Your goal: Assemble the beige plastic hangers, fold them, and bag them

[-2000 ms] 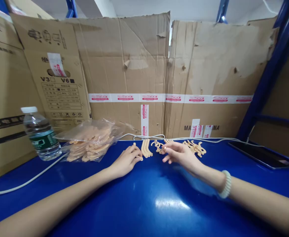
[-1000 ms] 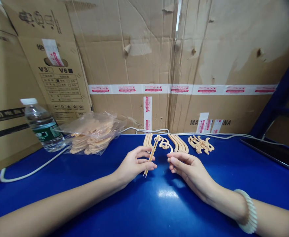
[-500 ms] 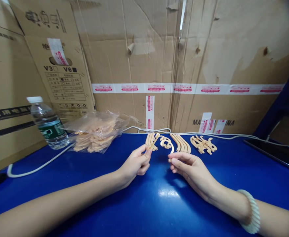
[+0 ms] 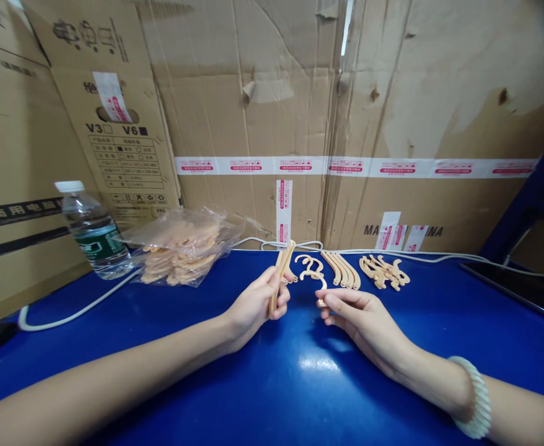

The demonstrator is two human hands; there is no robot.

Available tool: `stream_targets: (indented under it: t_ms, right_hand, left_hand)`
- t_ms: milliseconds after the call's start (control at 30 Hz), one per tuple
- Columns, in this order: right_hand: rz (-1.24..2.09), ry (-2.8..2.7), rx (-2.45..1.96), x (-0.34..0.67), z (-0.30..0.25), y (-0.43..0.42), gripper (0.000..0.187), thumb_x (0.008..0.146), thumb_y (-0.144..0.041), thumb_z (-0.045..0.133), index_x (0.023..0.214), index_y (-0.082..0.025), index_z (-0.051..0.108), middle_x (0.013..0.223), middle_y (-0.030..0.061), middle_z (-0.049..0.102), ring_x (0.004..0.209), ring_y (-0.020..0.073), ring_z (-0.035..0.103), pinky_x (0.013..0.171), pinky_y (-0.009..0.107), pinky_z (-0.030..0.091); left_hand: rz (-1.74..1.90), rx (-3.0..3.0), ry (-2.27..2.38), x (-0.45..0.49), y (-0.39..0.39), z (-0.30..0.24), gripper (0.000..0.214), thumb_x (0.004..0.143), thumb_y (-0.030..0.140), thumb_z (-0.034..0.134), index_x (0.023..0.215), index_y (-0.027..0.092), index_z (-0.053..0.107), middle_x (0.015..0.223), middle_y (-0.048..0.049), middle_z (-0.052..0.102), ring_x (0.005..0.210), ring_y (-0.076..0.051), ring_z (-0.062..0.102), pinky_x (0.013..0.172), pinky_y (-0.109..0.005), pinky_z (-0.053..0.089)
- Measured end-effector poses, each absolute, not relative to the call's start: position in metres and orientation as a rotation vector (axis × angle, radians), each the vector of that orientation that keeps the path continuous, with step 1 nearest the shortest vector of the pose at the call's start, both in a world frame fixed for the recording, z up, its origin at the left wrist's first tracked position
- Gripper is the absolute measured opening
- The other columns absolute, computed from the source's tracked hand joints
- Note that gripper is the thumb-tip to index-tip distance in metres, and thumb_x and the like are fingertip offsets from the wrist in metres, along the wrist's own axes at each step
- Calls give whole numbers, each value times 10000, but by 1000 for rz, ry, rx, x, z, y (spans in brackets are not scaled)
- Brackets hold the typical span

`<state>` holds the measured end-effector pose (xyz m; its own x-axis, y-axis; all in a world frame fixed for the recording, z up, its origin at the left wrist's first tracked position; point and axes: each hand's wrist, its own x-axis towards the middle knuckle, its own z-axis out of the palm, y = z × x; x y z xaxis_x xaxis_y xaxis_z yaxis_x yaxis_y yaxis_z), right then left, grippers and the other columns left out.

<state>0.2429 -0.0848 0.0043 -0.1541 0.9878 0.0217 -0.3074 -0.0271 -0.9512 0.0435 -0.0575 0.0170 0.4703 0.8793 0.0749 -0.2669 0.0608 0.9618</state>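
My left hand is closed around a long beige plastic strip, apparently a hanger arm, tilted upright with its lower end below my fingers. Between the thumb and fingertips of my right hand is a small curved beige hook, its bend pointing up and left. The two held pieces are apart. Behind my left hand lie more curved strips, partly hidden. Loose hooks lie just beyond the held hook. Right of them several curved strips rest side by side, then a pile of hooks.
A clear bag of beige pieces and a water bottle stand at the left on the blue table. White cable runs along the back and left. Cardboard boxes wall the rear; a dark flat device lies right.
The strip in my left hand has turned more upright, showing its length above and below my fingers. My right hand keeps the hook, now tilted slightly more to the left.
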Motion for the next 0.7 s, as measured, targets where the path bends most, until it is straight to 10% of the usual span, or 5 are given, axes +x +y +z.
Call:
stream_targets:
  t_ms: [200, 333, 700]
  right_hand:
    - [1456, -1009, -812, 243, 3, -82, 411, 522, -269, 925, 728, -192, 578, 694, -25, 683, 604, 97, 618, 602, 207, 506]
    - [1480, -1065, -800, 244, 1, -80, 439, 571, -255, 904, 930, -208, 658, 739, -17, 695, 641, 98, 621, 646, 219, 510]
    - [1564, -1217, -830, 249, 1, -77, 234, 687, -361, 829, 769, -163, 736, 900, 48, 717, 878, 149, 648, 852, 276, 509]
  left_hand:
    - [1055, 1146, 682, 47, -60, 8, 285, 849, 367, 686, 960, 168, 514, 1000, -82, 653, 907, -180, 620, 740, -293, 523]
    - [1146, 1158, 712, 48, -57, 1, 366, 712, 377, 806, 898, 152, 584, 825, 9, 581, 761, -118, 587, 669, -234, 514]
    - [1201, 1599, 849, 45, -69, 6, 135, 763, 212, 724, 782, 168, 598, 824, -34, 712, 816, -184, 682, 785, -323, 530]
